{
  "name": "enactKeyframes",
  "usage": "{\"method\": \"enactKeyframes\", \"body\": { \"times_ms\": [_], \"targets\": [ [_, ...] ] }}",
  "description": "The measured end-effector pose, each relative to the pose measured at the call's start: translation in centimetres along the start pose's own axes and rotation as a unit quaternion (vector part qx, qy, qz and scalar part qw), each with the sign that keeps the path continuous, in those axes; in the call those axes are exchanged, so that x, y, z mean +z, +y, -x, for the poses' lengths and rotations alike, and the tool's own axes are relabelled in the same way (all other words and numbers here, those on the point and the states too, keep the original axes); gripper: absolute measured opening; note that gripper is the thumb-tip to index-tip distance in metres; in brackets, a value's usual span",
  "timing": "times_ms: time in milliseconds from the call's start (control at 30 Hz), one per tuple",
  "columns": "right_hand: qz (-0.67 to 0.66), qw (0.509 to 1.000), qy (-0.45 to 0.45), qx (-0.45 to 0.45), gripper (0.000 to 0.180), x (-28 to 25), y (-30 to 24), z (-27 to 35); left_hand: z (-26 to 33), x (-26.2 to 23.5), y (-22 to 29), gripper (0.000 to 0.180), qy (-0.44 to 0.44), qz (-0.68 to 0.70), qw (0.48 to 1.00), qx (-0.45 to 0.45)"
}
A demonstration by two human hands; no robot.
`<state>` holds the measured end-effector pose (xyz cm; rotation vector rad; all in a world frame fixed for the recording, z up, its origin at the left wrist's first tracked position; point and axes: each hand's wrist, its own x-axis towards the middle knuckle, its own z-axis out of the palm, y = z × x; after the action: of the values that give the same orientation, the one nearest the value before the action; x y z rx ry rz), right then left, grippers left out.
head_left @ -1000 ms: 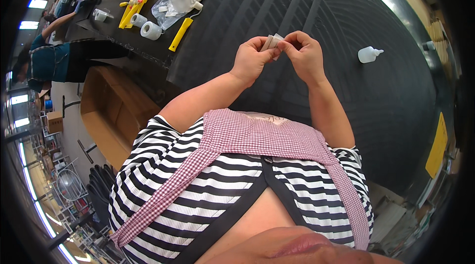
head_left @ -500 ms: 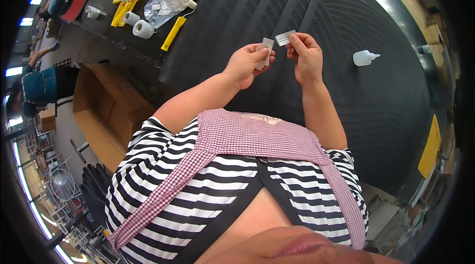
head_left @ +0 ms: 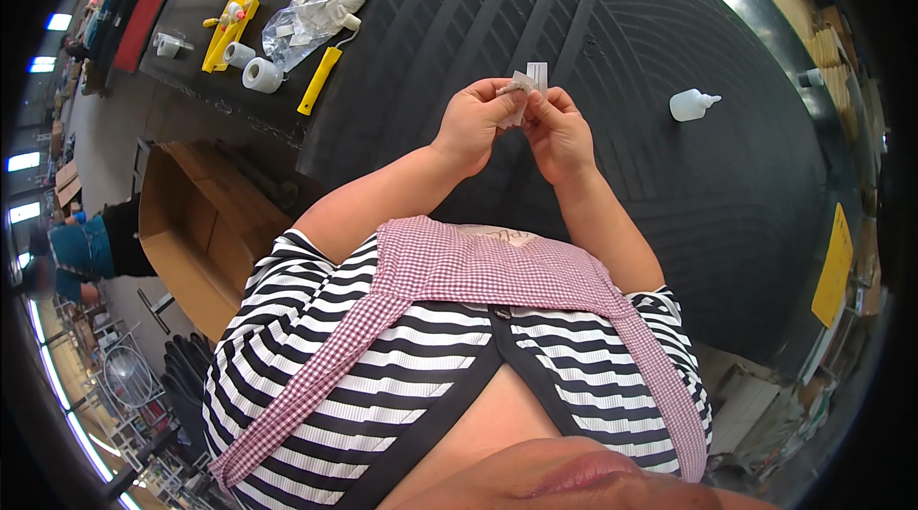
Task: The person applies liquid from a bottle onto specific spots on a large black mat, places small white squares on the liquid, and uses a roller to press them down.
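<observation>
My left hand [head_left: 475,124] is closed on a small stack of whitish paper labels [head_left: 517,87], thumb on top. Beside it, touching at the fingertips, my right hand [head_left: 561,135] pinches a small white label with dark lines [head_left: 537,76], which stands up above the fingers. Both hands are held together over the black sheet [head_left: 631,185] that covers the table. The fingers hide the lower parts of the labels.
A white squeeze bottle [head_left: 688,106] lies to the right. At the far left are a yellow-handled tool [head_left: 319,82], tape rolls [head_left: 262,76], a plastic bag [head_left: 330,8] and a yellow tray [head_left: 218,49]. An open cardboard box [head_left: 182,233] stands left; a person in teal [head_left: 81,249] is beyond.
My right hand has moved left to meet my left hand, and its label has turned from sideways to upright. The view has shifted slightly. The person at far left has changed posture.
</observation>
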<state>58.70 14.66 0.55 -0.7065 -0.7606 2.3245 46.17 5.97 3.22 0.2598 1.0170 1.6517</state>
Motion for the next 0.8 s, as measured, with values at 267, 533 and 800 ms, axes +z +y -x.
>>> {"method": "enactKeyframes", "body": {
  "times_ms": [267,533,800],
  "targets": [
    [0.171,0.985,-0.008,-0.027,0.024,-0.8,-2.7,0.6,-0.8,-0.7,1.4,0.013,-0.077,-0.234,0.964,0.105],
    [0.41,0.912,-0.006,-0.018,0.01,-2.6,-7.7,-1.7,-1.7,-1.5,0.1,0.012,-0.071,-0.287,0.952,0.078],
    [0.686,0.709,0.073,-0.149,0.018,-6.9,-10.6,-6.7,-1.5,-6.0,-1.8,0.016,0.071,0.006,0.993,-0.095]
  ]
}}
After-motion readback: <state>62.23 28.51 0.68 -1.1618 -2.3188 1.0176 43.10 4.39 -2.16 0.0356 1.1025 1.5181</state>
